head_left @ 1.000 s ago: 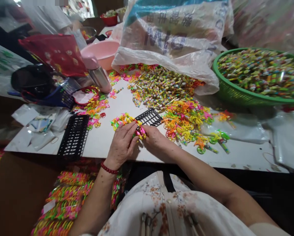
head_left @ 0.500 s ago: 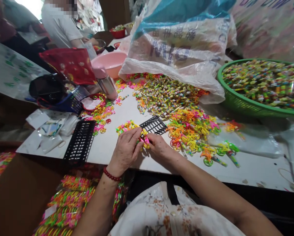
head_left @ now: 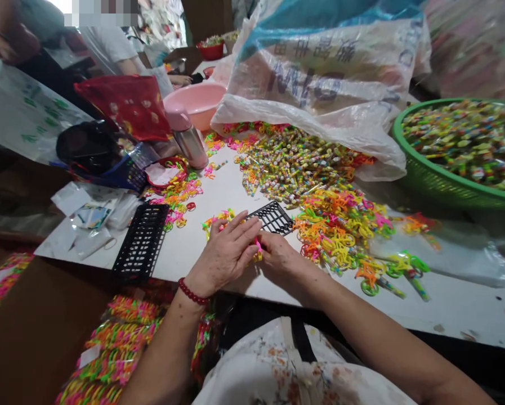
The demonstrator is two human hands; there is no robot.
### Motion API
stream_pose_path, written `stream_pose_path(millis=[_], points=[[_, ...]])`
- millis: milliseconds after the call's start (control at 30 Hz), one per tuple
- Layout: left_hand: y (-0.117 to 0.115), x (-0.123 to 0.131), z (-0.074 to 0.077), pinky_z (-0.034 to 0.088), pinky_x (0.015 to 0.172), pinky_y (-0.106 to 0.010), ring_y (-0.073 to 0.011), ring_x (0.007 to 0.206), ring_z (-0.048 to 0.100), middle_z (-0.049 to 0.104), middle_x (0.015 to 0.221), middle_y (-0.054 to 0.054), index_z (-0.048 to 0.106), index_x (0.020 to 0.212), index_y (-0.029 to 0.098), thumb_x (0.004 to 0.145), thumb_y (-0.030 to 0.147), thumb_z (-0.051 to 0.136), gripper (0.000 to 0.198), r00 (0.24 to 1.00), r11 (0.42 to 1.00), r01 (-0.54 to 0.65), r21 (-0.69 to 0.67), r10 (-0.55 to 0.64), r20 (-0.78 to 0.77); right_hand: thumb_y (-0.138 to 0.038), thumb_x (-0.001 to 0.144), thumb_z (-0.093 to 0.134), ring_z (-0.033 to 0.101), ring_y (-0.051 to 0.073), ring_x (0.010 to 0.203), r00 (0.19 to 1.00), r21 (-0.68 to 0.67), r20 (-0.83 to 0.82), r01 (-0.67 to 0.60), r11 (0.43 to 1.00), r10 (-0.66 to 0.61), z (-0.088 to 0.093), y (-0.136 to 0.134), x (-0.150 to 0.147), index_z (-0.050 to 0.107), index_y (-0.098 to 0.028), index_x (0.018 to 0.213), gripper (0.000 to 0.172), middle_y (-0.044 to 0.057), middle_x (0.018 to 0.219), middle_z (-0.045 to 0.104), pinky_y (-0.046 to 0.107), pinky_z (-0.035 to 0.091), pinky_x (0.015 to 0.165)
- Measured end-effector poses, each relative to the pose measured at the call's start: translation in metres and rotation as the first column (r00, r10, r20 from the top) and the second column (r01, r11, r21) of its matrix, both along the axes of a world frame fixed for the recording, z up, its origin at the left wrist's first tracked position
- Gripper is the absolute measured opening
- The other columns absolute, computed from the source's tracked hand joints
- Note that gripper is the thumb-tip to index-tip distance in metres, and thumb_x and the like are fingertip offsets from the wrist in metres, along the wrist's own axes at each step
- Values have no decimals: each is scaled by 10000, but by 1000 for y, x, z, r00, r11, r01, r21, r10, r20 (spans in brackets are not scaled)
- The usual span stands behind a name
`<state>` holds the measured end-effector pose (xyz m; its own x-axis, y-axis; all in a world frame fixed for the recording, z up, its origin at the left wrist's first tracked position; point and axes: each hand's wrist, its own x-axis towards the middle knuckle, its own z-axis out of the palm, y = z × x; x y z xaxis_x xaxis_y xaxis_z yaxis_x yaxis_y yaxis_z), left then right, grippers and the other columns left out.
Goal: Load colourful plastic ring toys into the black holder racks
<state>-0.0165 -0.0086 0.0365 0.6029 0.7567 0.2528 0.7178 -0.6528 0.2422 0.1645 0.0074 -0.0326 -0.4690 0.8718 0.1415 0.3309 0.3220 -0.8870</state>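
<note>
My left hand and my right hand meet at the near edge of a white table. Together they pinch small bright plastic toy pieces at the near end of a black grid tray. More coloured pieces fill that tray's left part, just beyond my left fingers. A red bead bracelet sits on my left wrist. A heap of small plastic bicycles lies right of my right hand.
A second black grid tray lies to the left. Wrapped candies spill from a big plastic sack. A green basket of candies stands right. A pink basin, a flask and another person's arm are beyond.
The view has shifted slightly, so everything sits a little lower and further right. My left fingers have stretched further over the pieces on the tray. Both hands stay together.
</note>
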Motion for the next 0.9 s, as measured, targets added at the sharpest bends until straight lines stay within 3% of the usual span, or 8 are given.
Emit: stream_pose_path(millis=[133,333,533,900], points=[[3,-1,0,211,1117,-483,-236,1422,352,573,1391,-55,500,1338,220,998,321,415,365,1000,997,-3,-71,4,12,-214,866,539,509,146,717,997,21,39,-62,998,61,3,3,0,610,-159,808,107,31,819,625,255,408,686],[3,-1,-2,152,1173,-492,-230,1415,350,528,1437,-51,382,1454,233,1007,332,393,458,1000,998,-22,-57,22,2,-219,863,505,503,140,693,997,-44,-12,81,996,-82,0,-4,-1,591,-160,814,115,11,765,605,243,375,637],[4,-2,-3,164,1170,-492,-233,1419,337,501,1466,-20,419,1441,264,1015,321,371,432,1000,999,3,-46,-3,-11,-290,889,488,460,126,628,999,0,-18,50,999,-50,-7,-4,2,546,-170,721,215,-3,688,557,241,353,598],[5,-4,-2,183,1168,-487,-225,1387,371,565,1387,-38,465,1363,239,998,300,392,377,999,995,4,-103,1,44,-200,900,516,531,170,790,999,85,42,2,996,-5,-7,1,1,636,-176,824,145,49,847,615,277,444,730]])
